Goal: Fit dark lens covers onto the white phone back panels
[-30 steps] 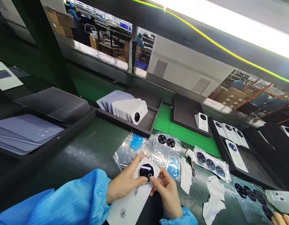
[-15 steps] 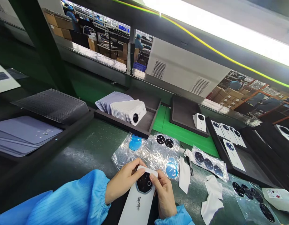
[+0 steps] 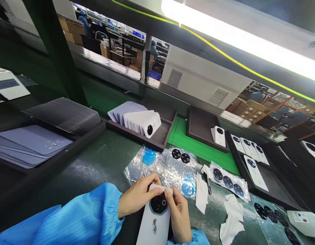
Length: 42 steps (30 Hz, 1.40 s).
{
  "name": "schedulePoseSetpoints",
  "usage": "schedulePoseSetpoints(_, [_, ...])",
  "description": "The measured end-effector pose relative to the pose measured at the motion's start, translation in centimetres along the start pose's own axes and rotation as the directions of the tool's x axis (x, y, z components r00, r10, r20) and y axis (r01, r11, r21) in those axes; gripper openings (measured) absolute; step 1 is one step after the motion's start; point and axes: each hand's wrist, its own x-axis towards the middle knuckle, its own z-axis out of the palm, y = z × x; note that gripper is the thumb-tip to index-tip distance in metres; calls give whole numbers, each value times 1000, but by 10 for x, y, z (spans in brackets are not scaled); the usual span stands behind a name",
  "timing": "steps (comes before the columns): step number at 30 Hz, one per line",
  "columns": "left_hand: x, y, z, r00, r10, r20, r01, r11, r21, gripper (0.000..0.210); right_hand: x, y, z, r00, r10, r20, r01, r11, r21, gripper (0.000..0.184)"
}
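Observation:
I hold a white phone back cover point(image 3: 154, 227) upright in front of me, its black octagonal camera ring point(image 3: 159, 204) facing up. My left hand point(image 3: 140, 198) grips the cover's top left corner, thumb on the upper edge. My right hand point(image 3: 178, 216) holds the right side, with thumb and fingertips pressing at the top rim of the ring. Just beyond my hands lie clear plastic sheets point(image 3: 170, 166) carrying black rings point(image 3: 181, 156) and blue round films point(image 3: 188, 186).
A dark tray point(image 3: 162, 136) holds a row of white covers point(image 3: 142, 122). Further trays point(image 3: 275, 183) with covers sit to the right. White paper scraps point(image 3: 230, 217) and more ring sheets point(image 3: 227, 182) lie on the green bench. Grey sheets point(image 3: 32, 144) are stacked at left.
The cover turned from slanted to upright and moved closer to me. My right thumb shifted from the ring's lower edge to its top rim. The other person's hand at lower right has gone.

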Motion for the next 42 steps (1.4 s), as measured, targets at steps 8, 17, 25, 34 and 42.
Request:
schedulePoseSetpoints(8, [-2,18,-26,990,137,-15,-135,987,83,9,-4,17,-2,983,-181,5,181,983,-11,49])
schedulePoseSetpoints(17, [-18,42,-53,857,509,76,-490,761,426,18,10,24,-25,701,-679,218,684,553,-476,21])
schedulePoseSetpoints(25, [31,56,-84,648,673,-356,-294,652,698,13,8,4,-44,414,-851,-324,482,507,-715,31])
schedulePoseSetpoints(34, [105,24,-86,508,671,-540,-73,658,749,25,20,26,-29,513,-854,-86,529,393,-752,23])
schedulePoseSetpoints(42, [114,16,-91,527,709,-468,-22,562,827,25,20,29,-30,540,-837,-83,531,416,-739,20])
